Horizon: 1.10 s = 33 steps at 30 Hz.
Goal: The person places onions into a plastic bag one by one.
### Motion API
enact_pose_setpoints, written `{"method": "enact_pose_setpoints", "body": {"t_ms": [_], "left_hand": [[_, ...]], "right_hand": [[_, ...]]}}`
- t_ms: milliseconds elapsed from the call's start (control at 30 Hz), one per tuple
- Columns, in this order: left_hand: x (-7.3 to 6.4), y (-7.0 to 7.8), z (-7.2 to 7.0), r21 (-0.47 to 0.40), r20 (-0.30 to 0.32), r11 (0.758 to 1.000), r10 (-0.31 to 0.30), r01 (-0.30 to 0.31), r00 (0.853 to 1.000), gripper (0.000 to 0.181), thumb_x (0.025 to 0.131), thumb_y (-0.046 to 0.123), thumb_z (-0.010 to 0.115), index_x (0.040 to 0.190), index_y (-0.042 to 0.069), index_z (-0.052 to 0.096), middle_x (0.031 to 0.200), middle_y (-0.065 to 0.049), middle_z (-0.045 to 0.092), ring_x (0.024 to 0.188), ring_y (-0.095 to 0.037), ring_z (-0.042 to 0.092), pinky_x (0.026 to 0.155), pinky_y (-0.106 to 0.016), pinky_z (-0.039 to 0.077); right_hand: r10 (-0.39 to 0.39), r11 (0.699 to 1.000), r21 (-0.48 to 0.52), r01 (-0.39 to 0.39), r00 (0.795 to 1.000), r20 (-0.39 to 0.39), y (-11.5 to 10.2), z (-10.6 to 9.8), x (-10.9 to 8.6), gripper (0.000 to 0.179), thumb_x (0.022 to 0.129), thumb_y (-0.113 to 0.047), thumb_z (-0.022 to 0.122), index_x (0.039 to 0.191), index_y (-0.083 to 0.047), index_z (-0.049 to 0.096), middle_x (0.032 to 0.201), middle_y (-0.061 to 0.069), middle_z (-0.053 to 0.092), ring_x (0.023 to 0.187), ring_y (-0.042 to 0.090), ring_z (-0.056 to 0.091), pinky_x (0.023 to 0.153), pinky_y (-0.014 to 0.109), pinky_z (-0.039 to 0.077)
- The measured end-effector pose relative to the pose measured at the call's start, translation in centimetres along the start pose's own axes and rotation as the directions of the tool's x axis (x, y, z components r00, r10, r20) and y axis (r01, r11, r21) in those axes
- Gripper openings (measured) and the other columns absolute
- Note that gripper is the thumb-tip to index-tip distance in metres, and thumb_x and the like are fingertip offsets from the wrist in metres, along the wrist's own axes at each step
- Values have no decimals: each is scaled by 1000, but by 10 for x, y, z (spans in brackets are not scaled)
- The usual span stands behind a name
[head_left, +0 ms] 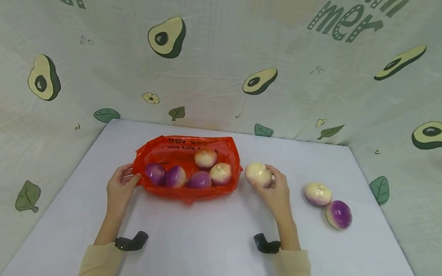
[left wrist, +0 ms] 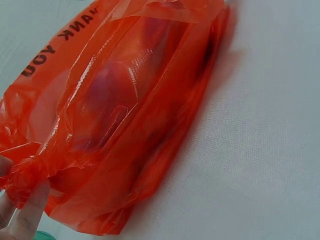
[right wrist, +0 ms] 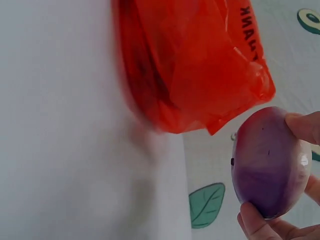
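An open red plastic bag point(head_left: 190, 193) with black print lies on the table, holding several purple-and-white turnips point(head_left: 220, 174). My left hand point(head_left: 121, 189) pinches the bag's left edge; in the left wrist view the film is bunched between the fingers point(left wrist: 31, 210). My right hand point(head_left: 277, 194) grips another turnip point(head_left: 258, 175) just beyond the bag's right end, apart from it. The right wrist view shows that turnip point(right wrist: 270, 162) held between thumb and fingers, its purple side facing the camera.
Two more turnips, one mostly pale point(head_left: 318, 193) and one mostly purple point(head_left: 339, 214), lie side by side on the right of the white table point(head_left: 198, 247). Behind the table hangs a pale cloth point(head_left: 219, 48) printed with avocados and leaves.
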<state>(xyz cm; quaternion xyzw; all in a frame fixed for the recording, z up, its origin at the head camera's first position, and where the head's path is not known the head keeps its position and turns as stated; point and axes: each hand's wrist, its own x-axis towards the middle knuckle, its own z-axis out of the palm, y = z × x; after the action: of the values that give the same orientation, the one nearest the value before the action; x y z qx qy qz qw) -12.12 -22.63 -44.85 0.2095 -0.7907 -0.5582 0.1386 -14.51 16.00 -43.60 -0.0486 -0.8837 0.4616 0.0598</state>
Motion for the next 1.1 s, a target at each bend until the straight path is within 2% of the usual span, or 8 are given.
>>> {"method": "enact_pose_setpoints", "body": {"t_ms": [167, 267, 400, 567, 800, 1100], "left_hand": [[0, 1, 0, -14, 2, 1000, 19, -19, 1000, 38, 91, 21, 58, 127, 8, 52, 116, -14, 58, 78, 9, 53, 65, -3, 46], [0, 1, 0, -16, 6, 1000, 21, -21, 1000, 38, 91, 20, 58, 127, 7, 52, 117, -15, 58, 77, 10, 52, 64, -2, 45], [1, 1, 0, -9, 4, 1000, 15, -15, 1000, 38, 91, 20, 57, 127, 8, 51, 117, -14, 57, 78, 10, 52, 65, -2, 45], [0, 1, 0, 8, -1, 1000, 4, -4, 1000, 39, 92, 21, 57, 128, 9, 51, 118, -12, 57, 79, 8, 52, 66, -3, 46], [0, 1, 1, 6, -5, 1000, -2, 2, 1000, 38, 91, 20, 57, 127, 10, 51, 117, -12, 57, 79, 9, 52, 65, -2, 45], [0, 0, 1, 6, -5, 1000, -8, 8, 1000, 39, 92, 22, 57, 128, 10, 51, 118, -11, 57, 79, 9, 52, 66, -3, 46]], "right_hand": [[-16, 998, 64, 15, 1000, 14, -20, -1, -7, 68, 76, -38, 75, 134, -20, 44, 124, 9, 45, 94, 24, 53, 83, 36, 49], [-54, 994, 96, 51, 998, 27, -32, 1, -10, 66, 76, -35, 75, 133, -20, 45, 126, 8, 44, 95, 23, 51, 83, 39, 50], [-106, 989, 113, 99, 993, 52, -45, 7, -14, 63, 77, -32, 74, 132, -20, 46, 127, 7, 44, 95, 21, 50, 82, 38, 51], [-119, 986, 126, 105, 987, 104, -60, 19, -16, 63, 78, -36, 73, 132, -24, 45, 132, 3, 43, 102, 19, 50, 86, 40, 52], [-214, 974, 117, 196, 961, 175, -75, 39, -13, 62, 79, -30, 73, 134, -20, 46, 135, 6, 44, 119, 23, 47, 95, 44, 48], [-280, 960, 79, 269, 926, 253, -86, 64, -8, 63, 80, -26, 72, 136, -16, 44, 138, 6, 44, 122, 23, 45, 97, 44, 46]]}}
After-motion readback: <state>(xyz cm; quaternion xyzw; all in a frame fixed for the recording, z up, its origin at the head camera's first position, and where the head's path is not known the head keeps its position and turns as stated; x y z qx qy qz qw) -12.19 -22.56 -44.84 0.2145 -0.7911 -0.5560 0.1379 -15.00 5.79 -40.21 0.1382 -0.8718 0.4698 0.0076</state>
